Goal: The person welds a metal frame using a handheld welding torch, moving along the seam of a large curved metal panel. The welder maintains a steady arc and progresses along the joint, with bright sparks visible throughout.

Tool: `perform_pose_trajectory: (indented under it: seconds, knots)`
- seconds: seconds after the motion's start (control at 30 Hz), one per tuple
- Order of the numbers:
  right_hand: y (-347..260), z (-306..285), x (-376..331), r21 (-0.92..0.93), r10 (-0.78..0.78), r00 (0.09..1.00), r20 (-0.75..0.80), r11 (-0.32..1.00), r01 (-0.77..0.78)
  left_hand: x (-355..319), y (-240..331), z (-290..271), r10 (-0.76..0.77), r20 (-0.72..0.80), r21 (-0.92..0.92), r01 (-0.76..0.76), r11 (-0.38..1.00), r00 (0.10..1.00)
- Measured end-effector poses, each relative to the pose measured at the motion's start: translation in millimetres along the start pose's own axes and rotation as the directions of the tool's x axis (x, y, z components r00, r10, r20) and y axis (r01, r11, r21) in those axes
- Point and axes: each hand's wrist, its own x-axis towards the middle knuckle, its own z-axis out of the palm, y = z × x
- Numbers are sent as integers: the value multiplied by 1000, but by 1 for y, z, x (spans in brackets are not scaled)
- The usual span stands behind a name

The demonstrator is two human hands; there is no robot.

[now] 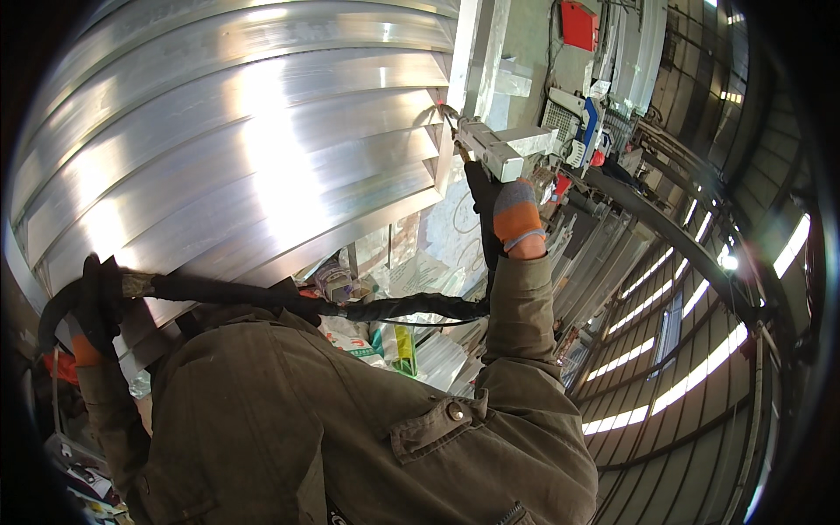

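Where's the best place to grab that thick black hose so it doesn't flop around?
Probably on its straight middle stretch, from above, fingers wrapping round it. The black hose runs sideways across the jacket, round and thin enough to close a hand on. The left hand already holds its bent end; the right hand is up at the grey handheld tool against the ribbed metal panel.

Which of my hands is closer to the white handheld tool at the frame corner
Right. The right hand grips the white handheld tool; the left hand is far off, holding the black hose.
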Motion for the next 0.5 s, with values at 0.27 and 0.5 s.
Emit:
perform_pose_trajectory:
  seconds: [0.27,0.5]
  knots:
    - [-15,-4,-5,-102,35,999,12,994,-33,-6,4,5,-45,-81,54,49,997,996]
    - [-12,-3,-3,-104,71,997,9,992,-69,-5,4,2,-49,-78,82,55,995,996]
